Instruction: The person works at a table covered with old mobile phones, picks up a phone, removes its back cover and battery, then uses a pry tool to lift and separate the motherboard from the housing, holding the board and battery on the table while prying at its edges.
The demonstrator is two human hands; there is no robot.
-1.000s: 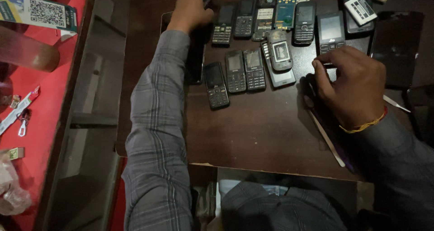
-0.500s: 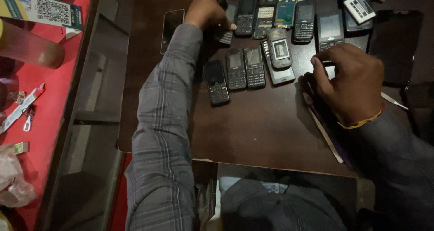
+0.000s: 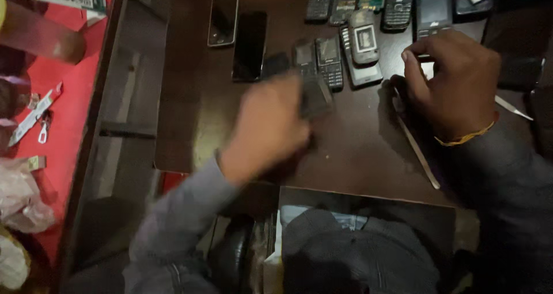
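Since the earlier frame, left hand (image 3: 268, 127) has withdrawn from the far row to mid-bench, fingers closed on a small dark keypad phone (image 3: 315, 96), motion-blurred. Right hand (image 3: 452, 84) rests at right, fingers curled; grip state cannot be determined. Dark wooden bench (image 3: 357, 156) is open toward its near edge. Two black flat smartphones (image 3: 249, 45) lie far left.
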